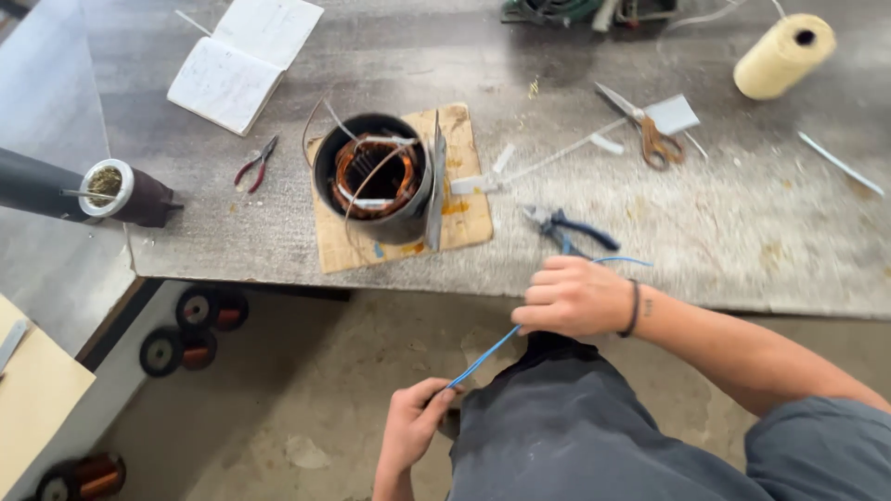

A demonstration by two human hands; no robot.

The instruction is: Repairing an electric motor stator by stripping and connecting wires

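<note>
A thin blue wire (483, 357) runs taut between both hands, below the table's front edge. My left hand (413, 427) pinches its lower end beside my knee. My right hand (575, 297) is closed around the upper part, and the wire's free end curls out past my wrist toward the table. Blue-handled pliers (571, 227) lie on the table just beyond my right hand. A black motor stator (376, 176) with copper windings stands on a cardboard sheet (464, 209) farther left.
On the grey worktable (742, 232) lie an open notebook (243, 60), small red-handled pliers (257, 164), orange-handled scissors (645, 130) and a spool of cream twine (784, 56). A dark cylindrical tool (83, 190) sticks out at the left. Copper wire spools (195, 325) sit on the floor.
</note>
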